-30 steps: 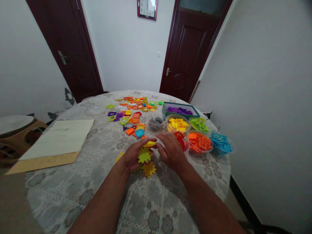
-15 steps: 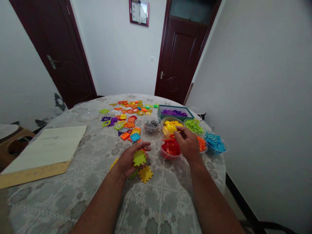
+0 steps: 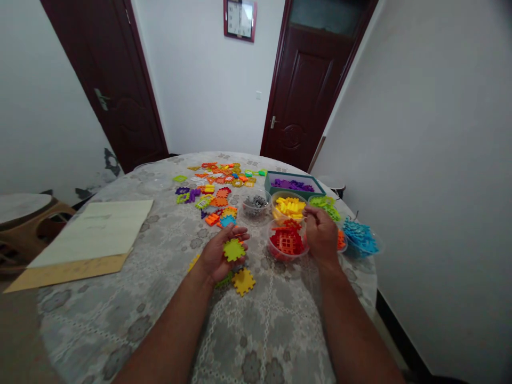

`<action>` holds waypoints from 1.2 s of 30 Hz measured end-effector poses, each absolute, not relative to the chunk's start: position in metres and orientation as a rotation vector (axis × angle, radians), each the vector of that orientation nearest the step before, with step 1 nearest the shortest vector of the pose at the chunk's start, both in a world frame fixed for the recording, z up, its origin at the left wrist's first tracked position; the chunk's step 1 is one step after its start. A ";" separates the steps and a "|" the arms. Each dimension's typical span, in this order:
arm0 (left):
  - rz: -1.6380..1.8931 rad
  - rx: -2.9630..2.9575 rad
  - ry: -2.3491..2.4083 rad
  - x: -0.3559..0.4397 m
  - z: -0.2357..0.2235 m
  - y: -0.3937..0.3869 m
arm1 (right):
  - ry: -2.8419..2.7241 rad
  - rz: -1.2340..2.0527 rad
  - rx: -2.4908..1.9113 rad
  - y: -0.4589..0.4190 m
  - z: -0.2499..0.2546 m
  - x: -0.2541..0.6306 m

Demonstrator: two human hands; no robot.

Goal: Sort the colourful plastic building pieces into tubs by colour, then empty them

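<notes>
My left hand (image 3: 219,255) lies palm up on the table and holds a stack of flat toothed plastic pieces, a lime green piece (image 3: 234,249) on top. A yellow toothed piece (image 3: 244,281) sticks out just below that hand. My right hand (image 3: 321,232) reaches over the bowls, between the bowl of yellow pieces (image 3: 288,206) and the bowl of red pieces (image 3: 287,242). Its fingers are curled near the yellow bowl's rim, and I cannot make out what they hold, if anything.
More bowls hold grey (image 3: 255,202), green (image 3: 326,205), orange (image 3: 341,240) and blue pieces (image 3: 360,234). A teal box (image 3: 294,184) has purple pieces. Loose coloured pieces (image 3: 218,186) lie scattered farther back. Sheets of paper and card (image 3: 90,234) lie at left on the patterned tablecloth (image 3: 160,320).
My right hand left the pieces in my left hand, moved right to the bowls and now hovers by the yellow bowl. A yellow piece seen between the hands earlier is gone.
</notes>
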State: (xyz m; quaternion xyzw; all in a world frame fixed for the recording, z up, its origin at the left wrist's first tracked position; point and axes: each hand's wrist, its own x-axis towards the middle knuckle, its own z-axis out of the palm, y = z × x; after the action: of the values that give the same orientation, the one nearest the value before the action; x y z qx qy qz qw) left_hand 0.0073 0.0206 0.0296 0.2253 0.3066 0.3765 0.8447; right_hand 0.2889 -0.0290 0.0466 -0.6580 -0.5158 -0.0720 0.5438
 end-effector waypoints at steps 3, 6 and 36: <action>0.814 0.455 0.618 0.009 0.028 0.020 | -1.448 -0.275 -1.358 -0.040 0.053 0.259; 0.847 0.452 0.596 0.010 0.028 0.019 | -1.830 -0.227 -1.145 -0.051 0.060 0.223; 0.933 0.430 0.622 0.007 0.035 0.021 | -1.161 0.183 -1.644 -0.036 0.050 0.270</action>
State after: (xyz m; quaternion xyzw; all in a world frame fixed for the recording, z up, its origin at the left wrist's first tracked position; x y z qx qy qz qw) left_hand 0.0067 0.0212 0.0352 0.2025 0.2926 0.4390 0.8250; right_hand 0.2705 -0.0359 0.0500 -0.6892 -0.4866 0.0767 0.5314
